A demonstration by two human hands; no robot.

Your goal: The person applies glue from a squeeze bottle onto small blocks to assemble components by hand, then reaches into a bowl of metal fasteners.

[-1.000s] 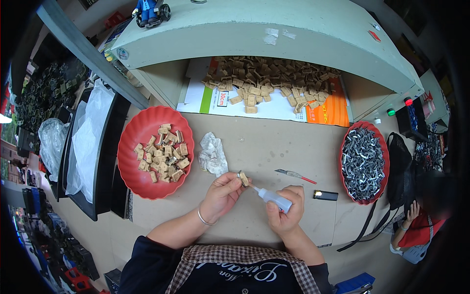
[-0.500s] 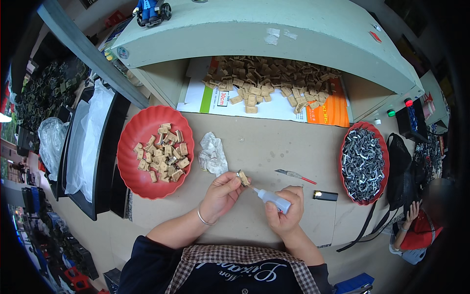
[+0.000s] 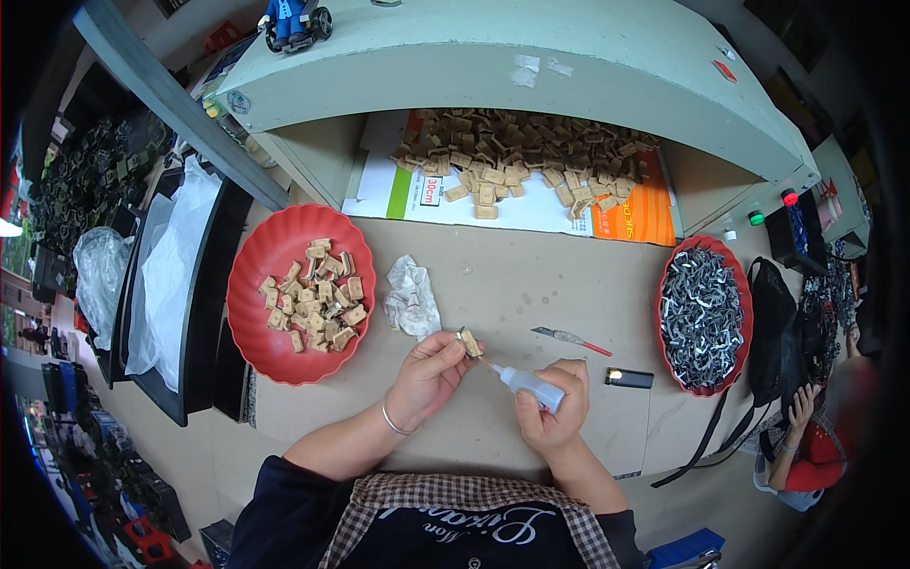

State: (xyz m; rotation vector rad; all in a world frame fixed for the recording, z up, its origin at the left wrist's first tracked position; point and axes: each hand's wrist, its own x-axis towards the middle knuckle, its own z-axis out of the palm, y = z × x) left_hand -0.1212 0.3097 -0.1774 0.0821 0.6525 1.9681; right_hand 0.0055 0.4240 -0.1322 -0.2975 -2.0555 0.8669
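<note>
Between the fingertips of my left hand [image 3: 427,376] is a small tan block [image 3: 468,343] with a metal piece at its upper end. My right hand [image 3: 556,408] is closed round a pale squeeze bottle [image 3: 533,387]. The bottle's thin nozzle slants up to the left, its tip at or very near the block's lower right side; I cannot tell whether they touch. To the left, a red scalloped bowl [image 3: 248,327] holds many similar tan blocks [image 3: 318,302]. A crumpled white tissue [image 3: 411,299] lies just beyond my left hand.
A craft knife [image 3: 573,339] and a black lighter-like object [image 3: 629,378] lie right of my hands. Farther right, a red bowl [image 3: 661,327] holds metal clips [image 3: 703,318]. Tan blocks [image 3: 531,142] are heaped under the green shelf [image 3: 531,81]. Another person [image 3: 823,446] sits at the far right.
My hands, the block and the bottle stay almost in place. The person at the far right has shifted slightly.
</note>
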